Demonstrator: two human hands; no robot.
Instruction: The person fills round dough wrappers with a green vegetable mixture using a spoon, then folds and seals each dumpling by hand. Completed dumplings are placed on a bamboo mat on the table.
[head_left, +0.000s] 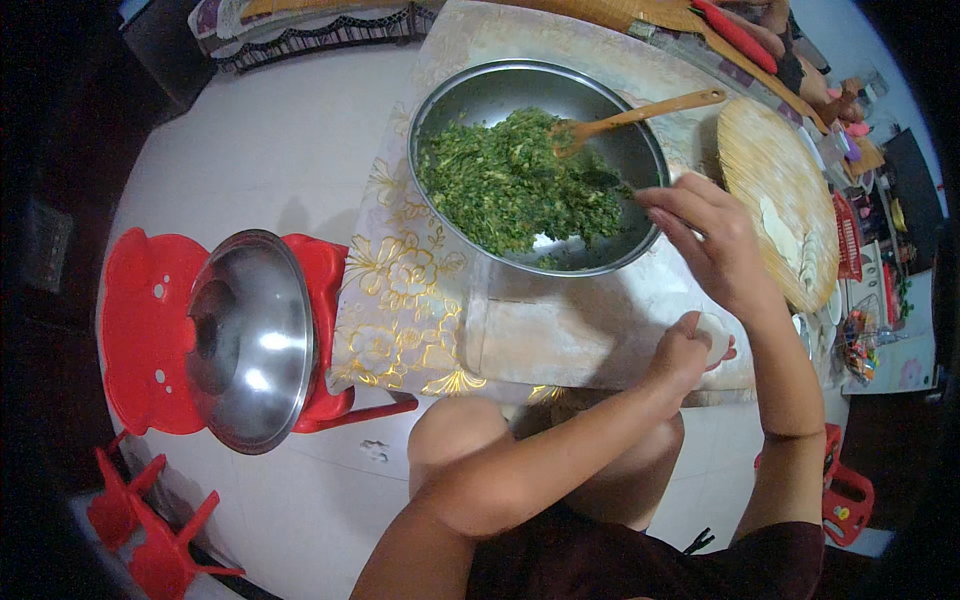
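My left hand (686, 345) holds a round, pale dough wrapper (710, 335) over the near side of the table. Above and beyond it, my right hand (701, 232) pinches the end of a thin dark utensil (604, 180), which looks like a spoon. The far end of that utensil sits in chopped green filling (510, 180). A large stainless steel bowl (540, 271) contains the filling. Inside it rests a wooden spatula (645, 111), its handle leaning over the right rim. At right, a round woven tray (772, 157) bears a flat dough piece (780, 229) and several folded dumplings (808, 262).
A flour-dusted board (540, 337) lies on the gold-flowered tablecloth (397, 330). To the left, an empty metal basin (259, 360) rests on a red plastic chair (146, 330). Another person's arm (750, 45) shows at the far right. Red stools (161, 555) stand lower left.
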